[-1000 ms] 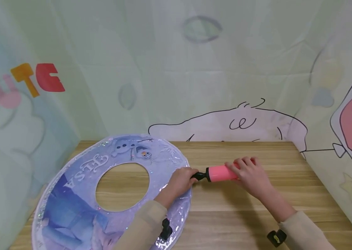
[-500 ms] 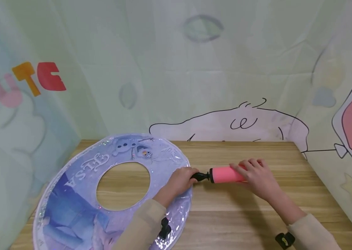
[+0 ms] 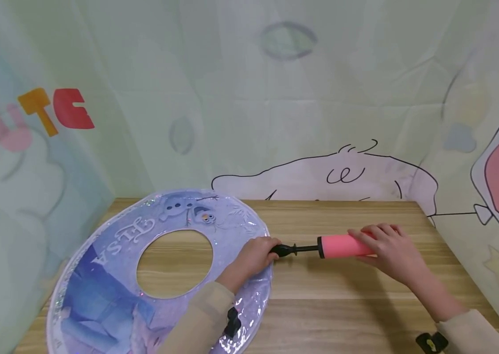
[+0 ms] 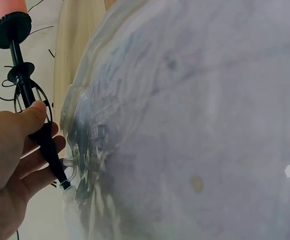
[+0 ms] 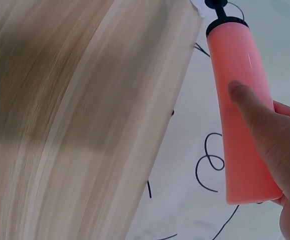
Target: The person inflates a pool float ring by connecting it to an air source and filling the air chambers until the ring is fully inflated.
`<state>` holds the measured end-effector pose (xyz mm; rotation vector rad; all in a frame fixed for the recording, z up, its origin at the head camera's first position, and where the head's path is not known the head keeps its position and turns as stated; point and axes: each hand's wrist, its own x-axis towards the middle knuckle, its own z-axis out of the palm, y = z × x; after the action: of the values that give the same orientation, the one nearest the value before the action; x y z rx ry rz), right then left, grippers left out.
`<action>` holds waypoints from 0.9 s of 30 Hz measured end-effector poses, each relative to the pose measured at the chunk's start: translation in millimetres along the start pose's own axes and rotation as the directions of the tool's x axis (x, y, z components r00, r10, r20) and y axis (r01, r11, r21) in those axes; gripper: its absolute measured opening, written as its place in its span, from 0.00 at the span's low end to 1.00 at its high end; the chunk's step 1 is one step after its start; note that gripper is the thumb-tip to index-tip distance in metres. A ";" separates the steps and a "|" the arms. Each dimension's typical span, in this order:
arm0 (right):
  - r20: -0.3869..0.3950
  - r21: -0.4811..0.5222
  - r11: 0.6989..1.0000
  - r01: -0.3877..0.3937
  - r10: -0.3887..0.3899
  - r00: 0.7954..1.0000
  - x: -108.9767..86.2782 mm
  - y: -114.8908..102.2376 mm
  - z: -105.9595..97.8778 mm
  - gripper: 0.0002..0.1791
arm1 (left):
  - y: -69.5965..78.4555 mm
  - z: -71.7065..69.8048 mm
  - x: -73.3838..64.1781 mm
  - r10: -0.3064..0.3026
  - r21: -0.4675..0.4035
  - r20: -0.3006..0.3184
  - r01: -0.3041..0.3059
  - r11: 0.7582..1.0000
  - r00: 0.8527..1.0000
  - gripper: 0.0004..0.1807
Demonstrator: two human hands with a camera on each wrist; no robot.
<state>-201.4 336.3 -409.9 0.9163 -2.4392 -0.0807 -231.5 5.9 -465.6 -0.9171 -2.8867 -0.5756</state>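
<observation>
A pink hand pump (image 3: 342,245) lies level above the wooden table, its black rod drawn partway out of the barrel. My right hand (image 3: 393,250) grips the barrel, thumb along its side in the right wrist view. My left hand (image 3: 256,255) pinches the pump's black nozzle end (image 4: 42,137) between thumb and fingers. The nozzle's tip meets a clear valve (image 4: 69,170) at the edge of a swim ring (image 3: 236,236). This ring is blue and purple with a snowman and lettering printed on it, and looks inflated. The left forearm crosses over its right side.
The wooden table (image 3: 320,305) reaches back to a printed cloth backdrop (image 3: 240,98) that rises behind it and on both sides. Black camera mounts sit on each wrist, by the beige sleeves (image 3: 475,332).
My right hand has moved right with the pink barrel, exposing a length of black rod. My left hand and the swim ring have stayed in place.
</observation>
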 end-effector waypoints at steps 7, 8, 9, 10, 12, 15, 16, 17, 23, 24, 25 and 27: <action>-0.003 -0.002 1.000 -0.013 0.013 1.000 -11.8 15.4 -12.7 0.36 | -0.7 -0.8 1.0 -0.001 0.007 0.012 0.001 1.000 1.000 0.13; -0.004 -0.009 1.000 -0.016 0.016 1.000 -13.7 17.3 -14.5 0.38 | -0.8 -0.5 1.0 -0.003 0.009 0.016 0.002 1.000 1.000 0.13; -0.005 -0.016 1.000 -0.020 0.020 1.000 -15.8 19.3 -16.6 0.39 | -0.8 -0.5 1.0 -0.005 0.009 0.020 0.005 1.000 1.000 0.13; -0.007 -0.023 0.999 -0.024 0.024 1.000 -18.0 21.3 -18.5 0.39 | -0.7 -0.4 1.0 -0.009 0.006 0.024 0.009 1.000 1.000 0.14; -0.014 -0.027 0.999 -0.031 0.031 0.999 -22.4 25.5 -22.4 0.39 | -0.5 -0.4 0.8 -0.016 0.000 0.031 0.016 1.000 0.999 0.14; -0.044 -0.034 0.998 -0.050 0.049 0.998 -29.0 30.8 -27.4 0.40 | -1.2 -0.1 -0.7 -0.013 -0.002 0.024 0.013 1.000 1.000 0.14; -0.055 -0.031 0.998 -0.052 0.050 0.997 -30.7 32.4 -29.1 0.40 | -1.4 0.0 -1.1 -0.007 -0.001 0.021 0.007 1.000 1.000 0.14; -0.065 -0.030 0.998 -0.052 0.050 0.997 -32.0 33.9 -30.7 0.40 | -1.6 0.1 -1.3 0.003 0.000 0.014 -0.003 1.000 1.000 0.14; -0.085 -0.061 0.998 -0.022 0.017 0.996 -31.4 35.7 -38.4 0.40 | -3.3 1.5 -1.7 0.030 -0.013 -0.012 -0.030 0.999 0.999 0.13; -0.085 -0.064 0.998 -0.020 0.015 0.996 -30.2 35.0 -39.3 0.40 | -3.6 1.9 -1.7 0.026 -0.016 -0.013 -0.027 1.000 1.000 0.14; -0.081 -0.071 0.997 -0.020 0.015 0.997 -28.6 33.8 -40.1 0.40 | -3.9 2.3 -1.6 0.026 -0.017 -0.016 -0.026 1.000 1.000 0.14; -0.071 -0.077 0.997 -0.023 0.017 0.997 -24.6 30.3 -39.9 0.41 | -4.3 2.6 -1.6 0.025 -0.015 -0.020 -0.025 1.000 0.999 0.13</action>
<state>-184.1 380.1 -379.8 0.8465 -2.3624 -0.1327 -232.5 2.7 -469.7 -0.9421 -2.8530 -0.6017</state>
